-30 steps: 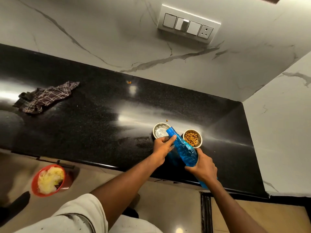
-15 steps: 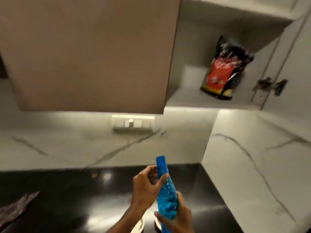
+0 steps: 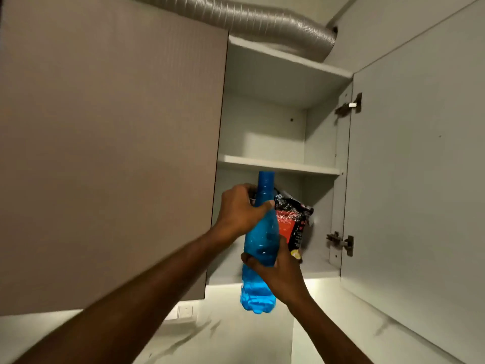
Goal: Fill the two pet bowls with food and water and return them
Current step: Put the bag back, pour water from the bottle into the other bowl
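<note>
Nearest, two bare forearms rise from the lower edge, both reaching up toward an open wall cupboard.

Item: right hand. Its fingers are wrapped round the lower body of the bottle, thumb across the front.

Item: left hand. Its fingers are curled round the narrowing upper part of the bottle, thumb tip lying on the front just under the neck.

Item: blue bottle. Translucent plastic, upright with a slight lean, blue cap on top. It is held between both hands in mid air, in front of the cupboard's lower compartment. The base hangs below the right hand, level with the cupboard's underside.

Item: food bag. Black and red, with print too blurred to read. It stands on the bottom shelf of the cupboard, just behind the bottle and partly hidden by it.

Item: cupboard. White inside, with one middle shelf above the bag. The right door is swung wide open, with two metal hinges on its inner edge. The left door, brownish, is closed.

Item: marble wall. White with grey veins, lit from under the cupboard; a white switch plate sits on it.

Farthest, a ribbed silver duct runs across the cupboard's top.
</note>
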